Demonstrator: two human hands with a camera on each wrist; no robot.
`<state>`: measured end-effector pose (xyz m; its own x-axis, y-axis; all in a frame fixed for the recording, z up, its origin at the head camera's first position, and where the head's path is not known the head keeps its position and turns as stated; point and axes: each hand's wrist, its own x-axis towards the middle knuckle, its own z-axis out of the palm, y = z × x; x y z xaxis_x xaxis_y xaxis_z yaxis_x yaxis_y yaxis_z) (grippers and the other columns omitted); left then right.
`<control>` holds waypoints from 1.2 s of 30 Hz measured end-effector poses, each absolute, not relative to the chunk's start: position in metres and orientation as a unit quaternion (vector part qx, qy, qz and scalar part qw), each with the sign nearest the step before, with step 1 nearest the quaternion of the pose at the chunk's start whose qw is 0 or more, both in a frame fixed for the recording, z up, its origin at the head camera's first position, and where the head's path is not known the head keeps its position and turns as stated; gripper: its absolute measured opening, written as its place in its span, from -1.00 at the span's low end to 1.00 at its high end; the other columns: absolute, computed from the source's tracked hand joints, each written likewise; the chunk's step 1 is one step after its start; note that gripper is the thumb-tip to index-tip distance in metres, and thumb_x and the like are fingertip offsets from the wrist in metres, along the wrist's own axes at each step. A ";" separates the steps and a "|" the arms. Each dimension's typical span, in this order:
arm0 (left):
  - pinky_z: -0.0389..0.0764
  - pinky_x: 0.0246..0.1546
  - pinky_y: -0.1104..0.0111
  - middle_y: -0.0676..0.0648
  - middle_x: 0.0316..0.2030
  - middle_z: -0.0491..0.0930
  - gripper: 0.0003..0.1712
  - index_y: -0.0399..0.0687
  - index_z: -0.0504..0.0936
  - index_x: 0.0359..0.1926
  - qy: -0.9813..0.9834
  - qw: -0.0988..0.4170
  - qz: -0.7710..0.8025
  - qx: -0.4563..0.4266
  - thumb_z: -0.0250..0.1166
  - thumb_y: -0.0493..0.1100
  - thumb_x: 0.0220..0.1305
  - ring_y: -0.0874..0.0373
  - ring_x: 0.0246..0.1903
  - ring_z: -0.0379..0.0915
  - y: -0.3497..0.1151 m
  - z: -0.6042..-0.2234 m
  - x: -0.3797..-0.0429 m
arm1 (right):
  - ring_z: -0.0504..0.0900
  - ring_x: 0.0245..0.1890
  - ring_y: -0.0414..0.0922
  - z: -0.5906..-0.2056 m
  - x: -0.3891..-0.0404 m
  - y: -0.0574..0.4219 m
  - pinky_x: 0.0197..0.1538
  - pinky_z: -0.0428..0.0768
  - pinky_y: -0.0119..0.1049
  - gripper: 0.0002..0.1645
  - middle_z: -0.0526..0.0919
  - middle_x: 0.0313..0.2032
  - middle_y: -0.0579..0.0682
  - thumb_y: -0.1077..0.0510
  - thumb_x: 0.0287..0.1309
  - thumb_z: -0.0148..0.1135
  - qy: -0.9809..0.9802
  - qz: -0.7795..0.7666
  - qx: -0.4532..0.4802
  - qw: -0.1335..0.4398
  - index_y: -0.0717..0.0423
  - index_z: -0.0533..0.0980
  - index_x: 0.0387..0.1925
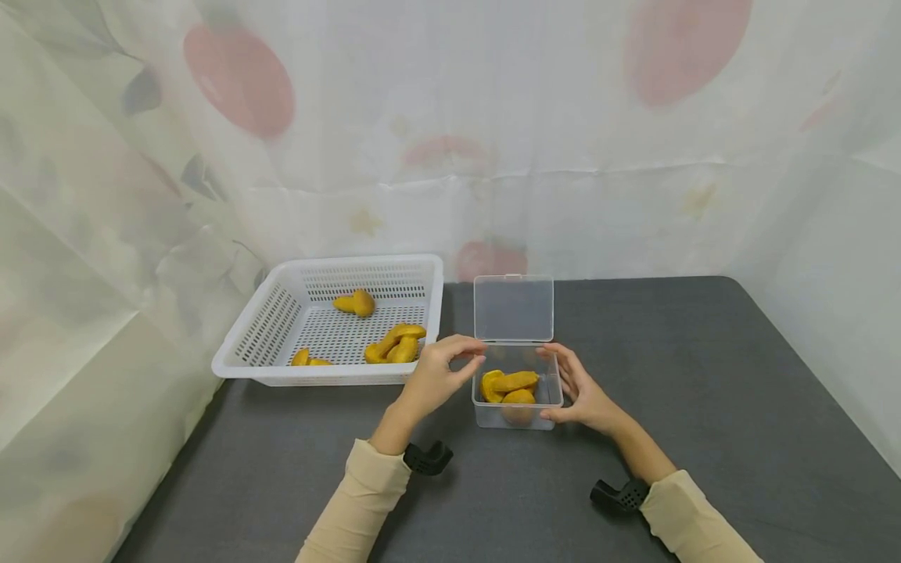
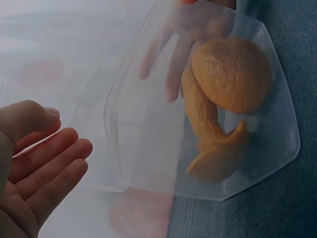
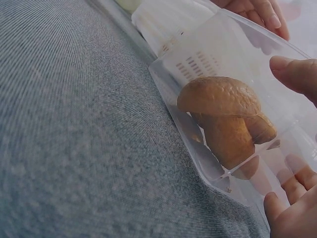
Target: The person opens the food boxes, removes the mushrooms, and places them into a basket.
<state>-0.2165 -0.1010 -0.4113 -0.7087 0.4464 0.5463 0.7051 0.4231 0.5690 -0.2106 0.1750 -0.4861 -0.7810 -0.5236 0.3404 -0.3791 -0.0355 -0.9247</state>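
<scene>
A clear plastic box (image 1: 487, 416) stands on the dark table, its hinged lid (image 1: 514, 309) raised at the back. Several yellow-brown mushrooms (image 1: 516, 381) lie inside; the left wrist view shows a round-capped mushroom (image 2: 232, 74) through the plastic. My right hand (image 1: 583, 399) holds the box's right end, thumb at the front corner and fingers along the side towards the back. By the back left corner, near the lid's hinge, is my left hand (image 1: 443, 374). Nothing lies between its loosely bent fingers and thumb (image 2: 34, 119) in the left wrist view.
To the left of the box stands a white perforated basket (image 1: 327, 375) holding several more mushrooms (image 1: 397, 344). A pale patterned curtain (image 1: 563, 195) hangs behind the grey-black table (image 1: 704, 391). Black wrist mounts (image 1: 428, 457) are strapped at both cuffs.
</scene>
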 end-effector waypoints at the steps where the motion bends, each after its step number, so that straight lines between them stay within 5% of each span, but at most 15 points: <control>1: 0.74 -0.13 0.29 -0.19 -0.17 0.71 -0.78 -0.23 0.69 -0.10 -0.829 0.153 -0.408 -0.351 0.31 -0.29 0.22 0.06 -0.19 0.69 -0.099 -0.411 -0.216 | 0.05 0.41 -0.58 -0.486 -0.211 0.175 0.37 0.07 -0.79 0.22 -0.09 0.41 0.45 0.40 -0.10 0.43 0.692 -0.642 -0.326 0.056 0.21 -0.14 0.46; 12: 0.72 -0.06 0.28 -0.21 -0.13 0.70 -0.76 -0.23 0.68 -0.06 -0.831 0.093 -0.397 -0.378 0.28 -0.29 0.25 0.04 -0.14 0.67 -0.078 -0.414 -0.218 | 0.11 0.40 -0.56 -0.489 -0.213 0.176 0.39 0.09 -0.76 0.23 0.04 0.38 0.48 0.42 -0.19 0.48 0.706 -0.625 -0.334 0.021 0.28 -0.07 0.44; 21: 0.69 0.03 0.32 -0.17 -0.05 0.69 -0.71 -0.22 0.65 0.01 -0.853 0.035 -0.361 -0.376 0.26 -0.27 0.28 0.04 -0.05 0.66 -0.067 -0.418 -0.222 | 0.16 0.41 -0.49 -0.489 -0.216 0.179 0.40 0.19 -0.70 0.13 0.23 0.39 -0.07 0.19 0.01 0.45 0.668 -0.647 -0.367 0.025 0.44 -0.07 0.40; 29: 0.69 0.02 0.28 -0.19 -0.04 0.70 -0.69 -0.28 0.64 0.02 -0.863 0.002 -0.327 -0.385 0.27 -0.24 0.28 0.01 -0.06 0.65 -0.059 -0.420 -0.229 | 0.32 0.32 -0.49 -0.485 -0.216 0.176 0.35 0.25 -0.73 -0.26 0.42 0.27 -0.17 0.34 0.18 0.24 0.692 -0.645 -0.325 -0.010 0.45 0.13 0.31; 36: 0.68 0.03 0.26 -0.18 -0.02 0.69 -0.65 -0.27 0.63 0.04 -0.879 -0.035 -0.298 -0.371 0.28 -0.21 0.28 0.02 -0.05 0.65 -0.051 -0.418 -0.233 | 0.39 0.27 -0.45 -0.489 -0.217 0.174 0.33 0.32 -0.69 -0.35 0.47 0.20 -0.27 0.40 0.18 0.20 0.656 -0.693 -0.299 0.007 0.43 0.18 0.26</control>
